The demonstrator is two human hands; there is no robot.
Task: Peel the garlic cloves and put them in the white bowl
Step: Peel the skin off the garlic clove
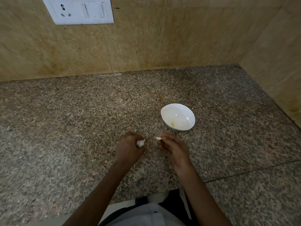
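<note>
From my head camera, my left hand (130, 146) is curled tight around a garlic bulb (140, 143), and its tip pokes out past my fingers. My right hand (171, 146) pinches one small clove (158, 138) between thumb and fingertip. The two hands are near each other over the counter (65, 119). The white bowl (187, 111) sits just past my right hand. One peeled clove (173, 123) lies inside it.
</note>
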